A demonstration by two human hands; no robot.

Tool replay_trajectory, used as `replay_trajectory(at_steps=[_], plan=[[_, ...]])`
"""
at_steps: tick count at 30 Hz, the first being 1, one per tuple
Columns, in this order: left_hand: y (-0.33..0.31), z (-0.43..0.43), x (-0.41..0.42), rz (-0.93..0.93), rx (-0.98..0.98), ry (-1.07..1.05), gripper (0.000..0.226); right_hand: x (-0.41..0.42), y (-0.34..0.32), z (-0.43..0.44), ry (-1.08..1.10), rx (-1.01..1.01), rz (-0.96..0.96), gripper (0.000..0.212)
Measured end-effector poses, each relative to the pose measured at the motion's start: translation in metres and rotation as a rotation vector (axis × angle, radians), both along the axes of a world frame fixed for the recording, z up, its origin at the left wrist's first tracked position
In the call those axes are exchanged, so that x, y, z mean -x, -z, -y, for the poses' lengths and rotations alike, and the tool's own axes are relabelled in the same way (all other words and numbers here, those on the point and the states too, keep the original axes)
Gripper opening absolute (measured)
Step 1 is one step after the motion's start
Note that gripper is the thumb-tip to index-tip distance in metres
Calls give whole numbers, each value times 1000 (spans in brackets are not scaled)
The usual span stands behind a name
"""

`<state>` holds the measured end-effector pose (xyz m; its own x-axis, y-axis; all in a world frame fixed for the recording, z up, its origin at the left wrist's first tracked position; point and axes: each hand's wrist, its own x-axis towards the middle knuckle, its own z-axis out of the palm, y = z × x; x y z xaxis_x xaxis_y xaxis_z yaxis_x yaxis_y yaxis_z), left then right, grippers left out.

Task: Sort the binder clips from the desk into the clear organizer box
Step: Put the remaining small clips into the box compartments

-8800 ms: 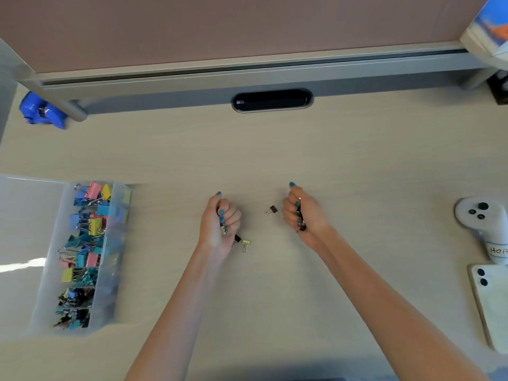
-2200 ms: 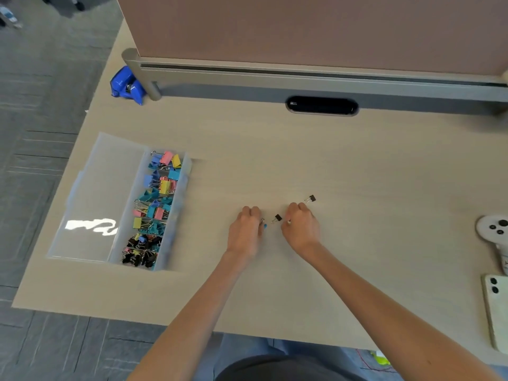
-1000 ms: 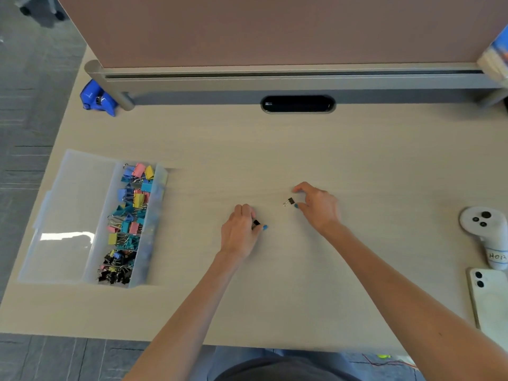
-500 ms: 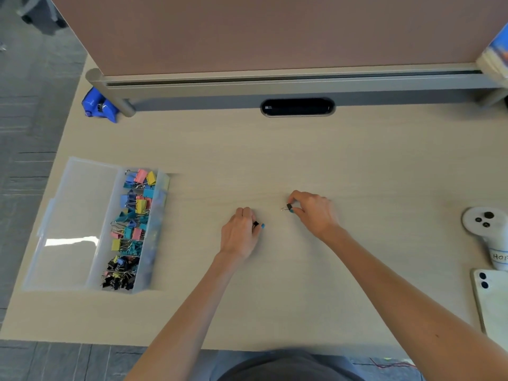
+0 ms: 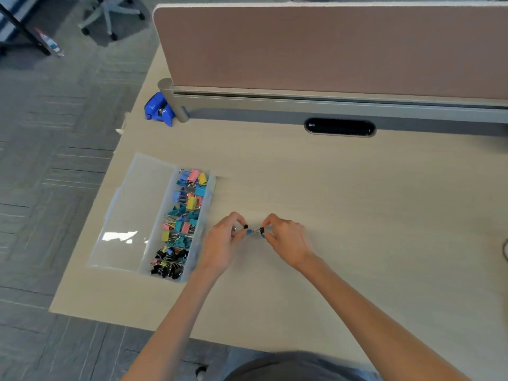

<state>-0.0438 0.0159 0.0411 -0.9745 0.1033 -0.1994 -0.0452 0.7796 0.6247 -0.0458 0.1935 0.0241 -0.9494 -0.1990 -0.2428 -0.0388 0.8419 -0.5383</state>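
Both hands have drawn together since half a second ago, when they worked apart over the table (image 5: 357, 215); they now nearly meet fingertip to fingertip. The left hand (image 5: 225, 240) pinches a tiny black clip (image 5: 245, 226) between thumb and forefinger, other fingers curled. The right hand (image 5: 287, 239) pinches a second black clip (image 5: 262, 231), whose wire handles point toward 9 o'clock at the left hand. I see no clips left loose on the table, so this looks like the last pair. The clear box (image 5: 210, 188) lies at 9 o'clock from the hands, just beside the left wrist, its open lid (image 5: 132, 210) flat on the far side. Its long axis runs from roughly 1 o'clock to 7 o'clock. The left hand is much nearer it; the right would have to cross over. Larger coloured clips (image 5: 189, 202), pink, yellow, blue and teal, fill the far and middle sections, while small black clips (image 5: 167, 264) sit heaped at the 7 o'clock end. That end is probably where both held clips belong.
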Motion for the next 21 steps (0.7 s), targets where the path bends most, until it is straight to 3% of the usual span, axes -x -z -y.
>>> replay_trajectory(at_steps=[10, 21], plan=[[-37, 119, -21, -20, 26, -46, 12, -4, -27, 121, -115, 22, -33, 18], [-24, 208, -27, 30, 213, 127, 15, -23, -26, 196, -179, -74, 68, 24]])
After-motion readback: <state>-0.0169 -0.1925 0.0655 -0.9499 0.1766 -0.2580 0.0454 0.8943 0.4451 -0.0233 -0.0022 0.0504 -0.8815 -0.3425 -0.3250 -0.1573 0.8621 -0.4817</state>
